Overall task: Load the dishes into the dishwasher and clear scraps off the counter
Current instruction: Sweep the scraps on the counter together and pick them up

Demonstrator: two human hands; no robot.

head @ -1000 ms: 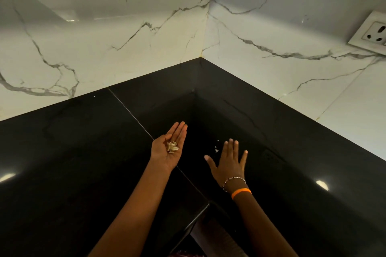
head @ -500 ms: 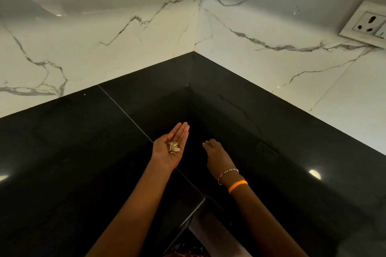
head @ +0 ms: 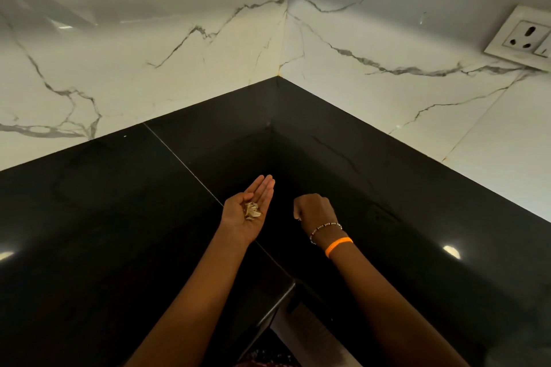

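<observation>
Black polished stone forms the bench, which wraps an inside corner beneath white marble wall tiles veined in grey. The left hand is held palm up above the bench near a thin seam line, fingers straight and together, released rather than gripping, with a small heap of pale scraps lying in the hollow of the palm. Just beside it, to the right and apart from it, the right hand is turned knuckles up with its fingers curled under; they seem to pinch something tiny at the tips, but the view is too dark and small to tell what, or whether it holds anything. That wrist wears 2 bands: a beaded bracelet and an orange band just behind it. A white wall socket sits on the tiles at the upper right. Bright ceiling-light reflections dot the glossy bench at the far left and right.
</observation>
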